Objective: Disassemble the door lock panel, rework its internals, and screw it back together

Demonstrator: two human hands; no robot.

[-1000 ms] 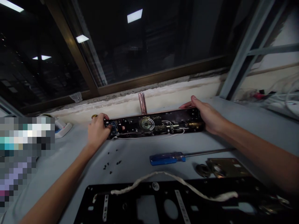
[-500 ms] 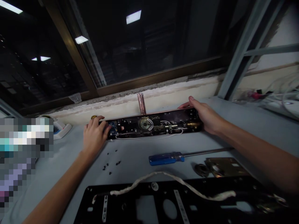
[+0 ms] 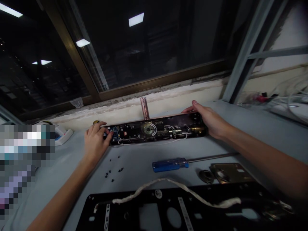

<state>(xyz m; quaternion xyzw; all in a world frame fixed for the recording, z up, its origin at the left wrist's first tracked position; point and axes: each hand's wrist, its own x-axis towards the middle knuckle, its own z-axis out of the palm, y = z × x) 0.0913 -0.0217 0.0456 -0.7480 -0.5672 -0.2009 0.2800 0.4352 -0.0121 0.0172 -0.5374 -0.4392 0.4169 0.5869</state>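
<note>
Gripping a long black panel at mid-frame with the left hand, curling over the top edge and pressing with the thumb beside a blue circuit board; wrapping the opposite end with the right hand, raising one digit above the edge and partly hiding others behind. Extending both forearms inward from the lower left and lower right of the frame. Apparently steadying the panel by both ends, likely calling for level support and for guarding a loose white wire against snagging. Working beyond a blue-handled screwdriver at centre, scattered screws left of centre and a large black plate along the bottom
</note>
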